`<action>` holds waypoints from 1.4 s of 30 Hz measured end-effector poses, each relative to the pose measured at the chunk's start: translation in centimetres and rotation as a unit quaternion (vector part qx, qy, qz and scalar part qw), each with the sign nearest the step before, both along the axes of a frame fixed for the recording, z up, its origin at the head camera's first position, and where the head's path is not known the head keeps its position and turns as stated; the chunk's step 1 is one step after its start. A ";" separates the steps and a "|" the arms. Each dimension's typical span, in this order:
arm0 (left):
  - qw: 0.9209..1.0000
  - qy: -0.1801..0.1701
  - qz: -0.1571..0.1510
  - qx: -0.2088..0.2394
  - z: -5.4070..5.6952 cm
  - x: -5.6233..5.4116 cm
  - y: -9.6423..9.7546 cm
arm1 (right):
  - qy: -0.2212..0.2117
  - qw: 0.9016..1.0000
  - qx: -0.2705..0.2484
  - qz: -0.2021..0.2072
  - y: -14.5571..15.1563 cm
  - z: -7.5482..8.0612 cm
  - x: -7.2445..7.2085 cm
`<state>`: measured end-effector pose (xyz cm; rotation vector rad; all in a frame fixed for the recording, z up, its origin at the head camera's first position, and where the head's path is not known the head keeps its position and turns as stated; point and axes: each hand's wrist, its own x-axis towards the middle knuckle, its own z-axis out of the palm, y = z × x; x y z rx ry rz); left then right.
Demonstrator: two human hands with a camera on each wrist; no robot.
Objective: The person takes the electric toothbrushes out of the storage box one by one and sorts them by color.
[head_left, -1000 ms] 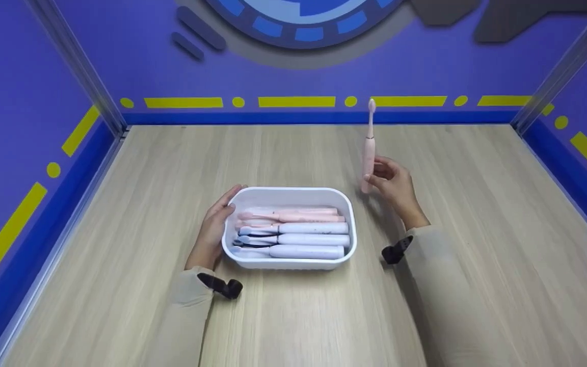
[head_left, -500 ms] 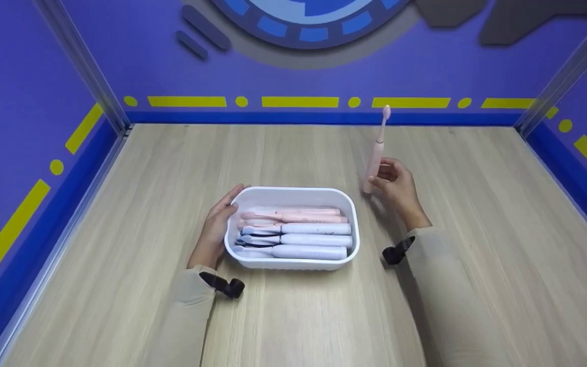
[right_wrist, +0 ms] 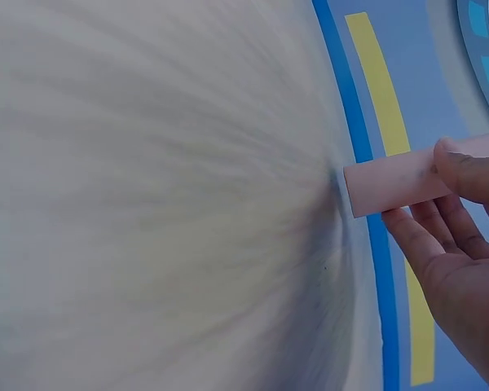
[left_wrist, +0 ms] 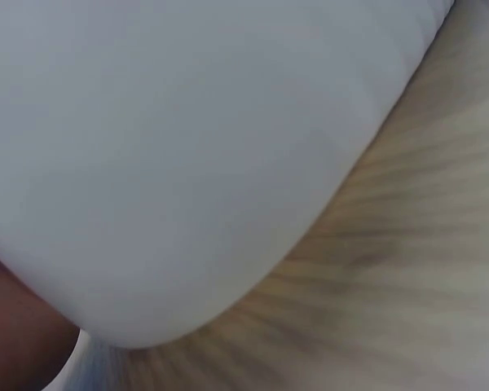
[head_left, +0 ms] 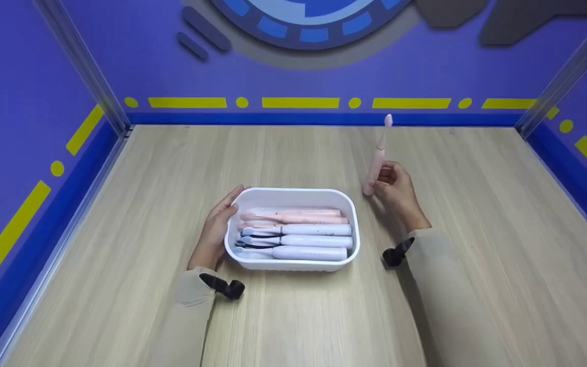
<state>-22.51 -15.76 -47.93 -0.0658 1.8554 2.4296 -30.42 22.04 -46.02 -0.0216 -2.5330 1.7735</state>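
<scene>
In the head view a white plastic bin (head_left: 293, 264) stands on the table, holding several electric toothbrushes laid side by side. White-handled brushes (head_left: 314, 241) lie at its front, and pink brushes (head_left: 314, 219) lie behind them. My left hand (head_left: 210, 232) grips the bin's left end, thumb at the rim. Its wall (left_wrist: 179, 163) fills most of the left wrist view. To the right of the bin, my right hand (head_left: 400, 196) pinches a pink electric toothbrush (head_left: 376, 162) low on its handle. The brush head points up, leaning slightly right. Its flat base (right_wrist: 375, 189) shows in the right wrist view, near the tabletop.
The wood-grain table (head_left: 293, 321) is bounded by a blue-purple back wall (head_left: 293, 76) and side walls, with metal posts in the corners. Black wrist cameras (head_left: 230, 289) sit at both cuffs. Dark brush parts lie among the white toothbrushes.
The pink toothbrush in my right hand has tilted to the right and come down slightly. My left hand and the bin have stayed in place.
</scene>
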 end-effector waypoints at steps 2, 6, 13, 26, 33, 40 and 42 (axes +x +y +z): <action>1.000 -0.005 -0.002 -0.004 0.0 0.0 0.0 | -0.003 1.000 0.002 0.003 0.1 -0.1 0.1; 1.000 -0.010 -0.002 -0.011 0.1 0.0 0.0 | -0.007 1.000 0.000 0.009 0.0 -0.2 0.1; 1.000 -0.017 -0.001 -0.015 0.1 0.0 -0.1 | -0.009 1.000 -0.007 0.010 0.1 -0.2 0.2; 1.000 -0.008 -0.004 -0.012 0.1 0.1 -0.2 | -0.012 1.000 -0.018 0.021 0.3 -0.4 0.6; 1.000 -0.015 -0.003 -0.006 0.2 0.1 -0.1 | -0.020 1.000 -0.004 0.019 0.4 -0.3 0.7; 1.000 -0.014 -0.002 -0.011 0.2 0.1 -0.1 | -0.019 1.000 0.001 0.017 0.5 -0.3 0.7; 1.000 -0.011 -0.004 -0.009 0.2 0.1 -0.1 | -0.020 1.000 0.008 0.018 0.5 -0.2 0.7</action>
